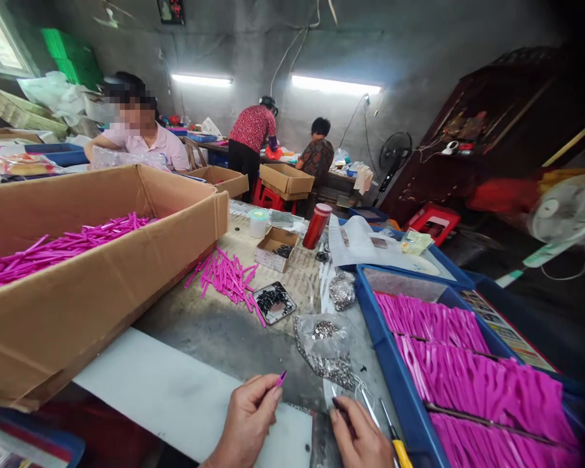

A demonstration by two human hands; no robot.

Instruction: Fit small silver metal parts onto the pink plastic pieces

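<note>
While a big brown cardboard box [78, 286] of pink plastic tubes fills the table's [224, 335] left edge and a blue plastic tray [394, 377] of pink pieces its right, the left hand [247, 419] pinches one small pink tube [281, 377] at the near edge; the right hand [358, 435] has fingers curled on a small dark part, hard to make out.

we see matt brown cardboard box [78, 286] | smooth pink plastic sticks [227, 276] | glossy blue plastic tray [394, 370] | shiny metal bits in clear plastic bag [324, 344] | worn grey tabletop [214, 331]
</note>
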